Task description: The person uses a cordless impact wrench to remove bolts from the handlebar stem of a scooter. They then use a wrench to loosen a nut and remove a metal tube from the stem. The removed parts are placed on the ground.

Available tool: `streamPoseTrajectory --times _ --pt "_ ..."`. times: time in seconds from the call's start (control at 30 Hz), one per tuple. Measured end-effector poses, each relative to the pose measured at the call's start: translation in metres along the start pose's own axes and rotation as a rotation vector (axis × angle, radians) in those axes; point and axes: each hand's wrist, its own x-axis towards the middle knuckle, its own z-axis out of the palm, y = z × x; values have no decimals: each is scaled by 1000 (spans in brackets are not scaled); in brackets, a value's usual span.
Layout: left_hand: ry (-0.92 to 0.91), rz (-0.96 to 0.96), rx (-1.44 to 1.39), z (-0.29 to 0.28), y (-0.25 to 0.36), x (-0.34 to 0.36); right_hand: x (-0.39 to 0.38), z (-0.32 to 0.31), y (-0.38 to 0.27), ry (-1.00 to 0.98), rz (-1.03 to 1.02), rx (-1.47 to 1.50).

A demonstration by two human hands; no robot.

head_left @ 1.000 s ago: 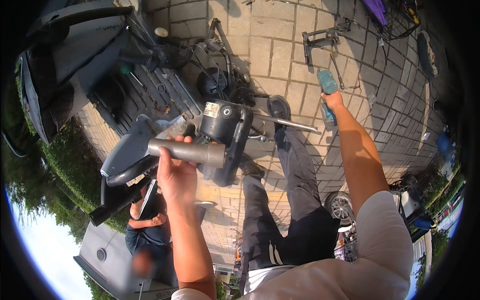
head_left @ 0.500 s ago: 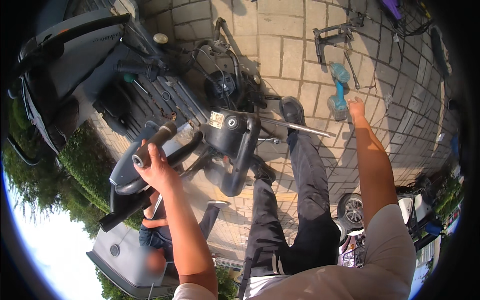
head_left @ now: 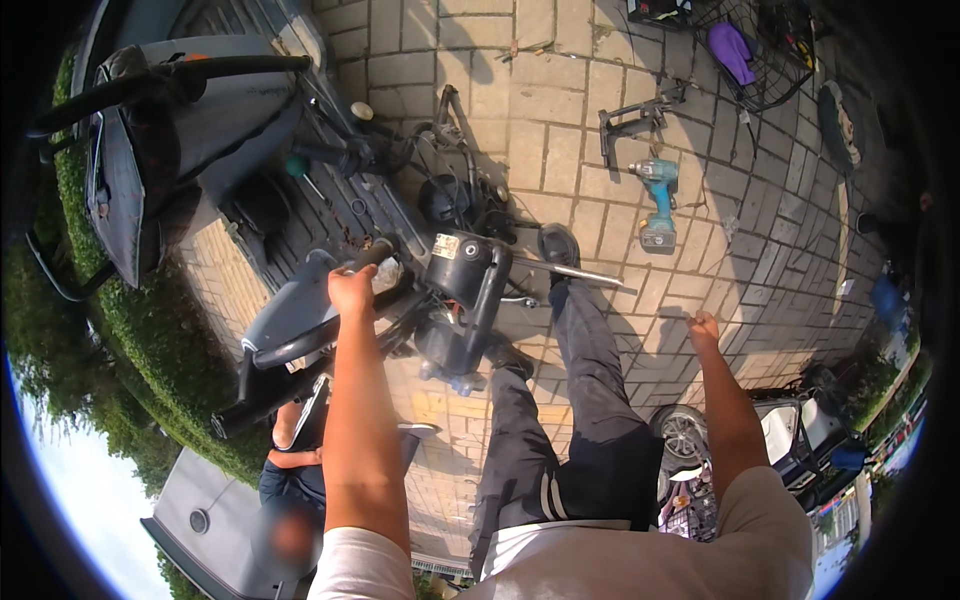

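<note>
Left grip: its fingers look clamped on a dark tube, though the hand covers most of it and only the far end shows, above the grey panel and near the black housing. The person's right grip has its fingers curled; whether it encloses anything is too small to tell. Below it lies the paving, and the teal power drill rests there on its side, well apart from both hands.

To handle the tube well, the person should keep a firm hold near its middle, steer its end slowly past the metalwork, and keep fingertips out of any pinch against the housing. A second hand on the tube would likely steady it.

One second ago the right hand held the drill, and half a second ago it was just beside it; now the two are apart. The tube lay crosswise in plain view then; now it points away, largely hidden.
</note>
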Motion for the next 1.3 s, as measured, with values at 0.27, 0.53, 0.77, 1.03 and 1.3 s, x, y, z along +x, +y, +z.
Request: streamPoseTrajectory --times 0.27,0.53,0.77,1.03,1.3 --pt "-175 238 721 -43 46 1 -36 -12 -41 -66 28 38" --pt "-313 124 915 -59 61 -18 -64 -53 -49 -49 -43 -190" --pt "-316 104 1088 -49 74 -34 -81 -70 -72 -28 19 -170" --pt "-338 242 1117 -50 50 -29 -89 -60 -82 -55 -14 -149" --pt "-256 976 342 -41 15 -115 -116 -52 -37 -42 -66 -94"
